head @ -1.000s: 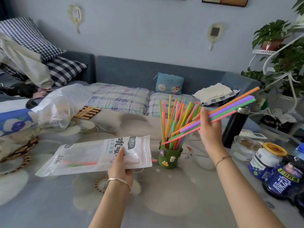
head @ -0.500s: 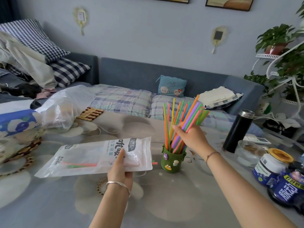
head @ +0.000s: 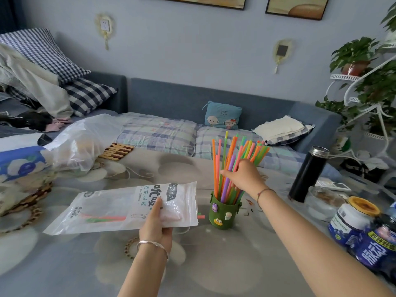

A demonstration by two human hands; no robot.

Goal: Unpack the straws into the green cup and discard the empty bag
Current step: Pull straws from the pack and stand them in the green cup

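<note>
Right hand gripping straws upright in green cup, left hand pinching bag, pink and green straws lying inside it.

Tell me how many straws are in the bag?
2 that show: a pink straw and a green straw just beneath it, lying low in the bag. The printed label and left hand may hide more.

Straws, earlier aloft in right hand, now inside green cup.
</note>
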